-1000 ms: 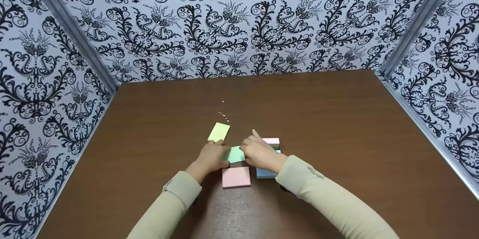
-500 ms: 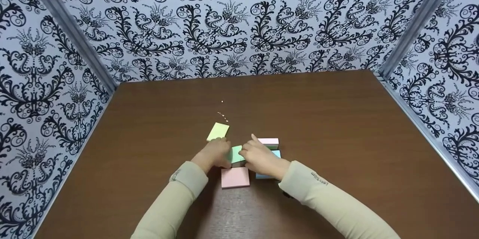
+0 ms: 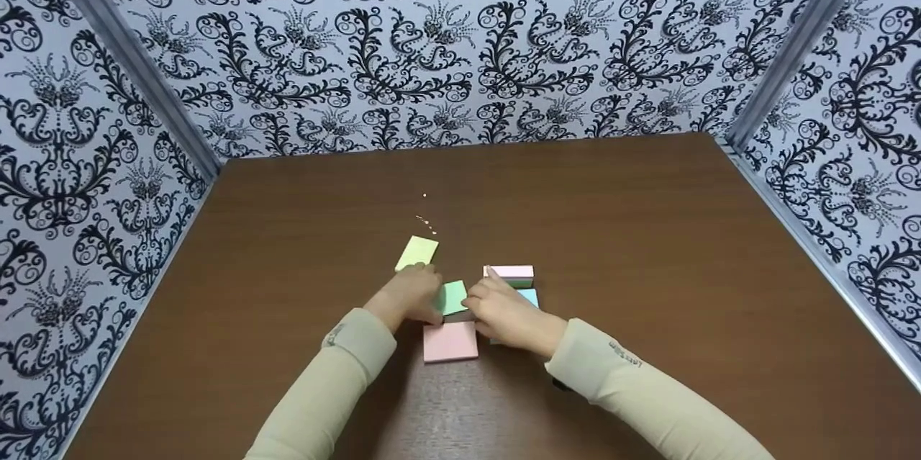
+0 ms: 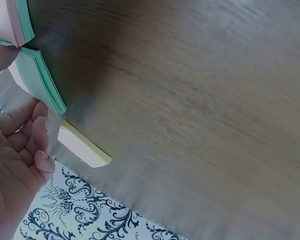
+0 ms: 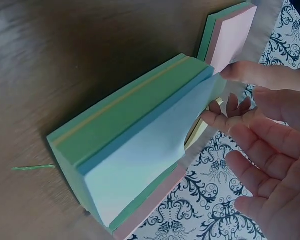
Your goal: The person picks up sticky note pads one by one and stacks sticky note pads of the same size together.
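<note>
In the head view, my left hand (image 3: 410, 292) grips a green sticky-note pad (image 3: 452, 299). The left wrist view has the thumb at one end of this green pad (image 4: 37, 80) and the fingertips at the other. My right hand (image 3: 511, 312) is at the pad's right edge, fingers loosely bent; the right wrist view shows its fingers (image 5: 265, 135) apart from its thumb. Under and beside that hand stands a thick blue-topped pad (image 3: 529, 296), partly hidden. A pink pad (image 3: 450, 342) lies just in front of the green one.
Beyond my left fingers lies a yellow pad (image 3: 418, 252). A pink-topped pad with green below (image 3: 511, 274) is behind the blue one. Small pale scraps (image 3: 426, 222) are scattered farther back on the brown table (image 3: 611, 215). Patterned walls (image 3: 446, 50) enclose the back and sides.
My left hand has shifted slightly up its side of the green pad. My right hand has moved a little down and right, its raised finger lowering.
</note>
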A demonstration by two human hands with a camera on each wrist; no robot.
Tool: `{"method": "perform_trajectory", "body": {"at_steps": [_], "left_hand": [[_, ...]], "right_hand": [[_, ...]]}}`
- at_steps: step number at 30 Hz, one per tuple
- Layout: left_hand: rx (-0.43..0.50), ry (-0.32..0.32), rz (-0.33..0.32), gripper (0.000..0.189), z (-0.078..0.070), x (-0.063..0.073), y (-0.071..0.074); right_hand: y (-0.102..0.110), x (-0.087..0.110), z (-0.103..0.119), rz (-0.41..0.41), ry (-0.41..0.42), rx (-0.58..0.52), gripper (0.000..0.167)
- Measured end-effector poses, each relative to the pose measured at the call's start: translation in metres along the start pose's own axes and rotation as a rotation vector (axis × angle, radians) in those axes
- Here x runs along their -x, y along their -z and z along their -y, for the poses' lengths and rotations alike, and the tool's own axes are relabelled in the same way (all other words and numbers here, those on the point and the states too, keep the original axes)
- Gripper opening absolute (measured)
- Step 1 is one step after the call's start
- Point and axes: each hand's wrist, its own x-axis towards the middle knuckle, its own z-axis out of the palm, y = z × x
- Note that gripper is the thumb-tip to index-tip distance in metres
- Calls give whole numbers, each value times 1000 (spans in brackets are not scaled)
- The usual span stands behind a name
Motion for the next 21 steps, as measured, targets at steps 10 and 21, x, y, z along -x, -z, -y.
{"method": "perform_trajectory", "body": {"at_steps": [10,21], "left_hand": [[49,-16,-36,40,3,2,1],[35,21,-22,67,-1,1,-1]], "right_hand": [[3,4,3,17,-1,-41,20],[-1,7,2,33,-14,-48,20]]}}
